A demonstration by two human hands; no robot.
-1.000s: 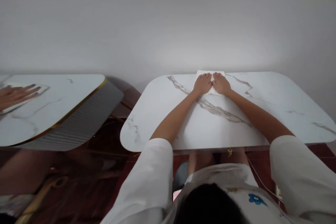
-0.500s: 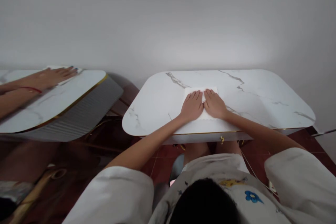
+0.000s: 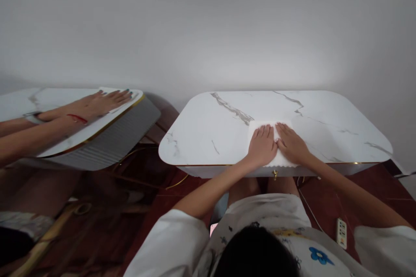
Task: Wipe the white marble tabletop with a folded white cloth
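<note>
Cloth (image 3: 282,161) nearer table's (image 3: 201,134) front edge, left hand (image 3: 262,147) and right hand (image 3: 291,143) flat on it, fingers spread.

You get soft, even light here, brightest in a pale patch on the wall (image 3: 247,52) just above the counter (image 3: 325,112), fading to grey toward the corners. Your hands cast only faint shadows on the marble, and there is no hard glare. The wide lens bends the counter's edges and stretches your sleeves at the bottom. The floor (image 3: 130,207) stays dim and murky.
</note>
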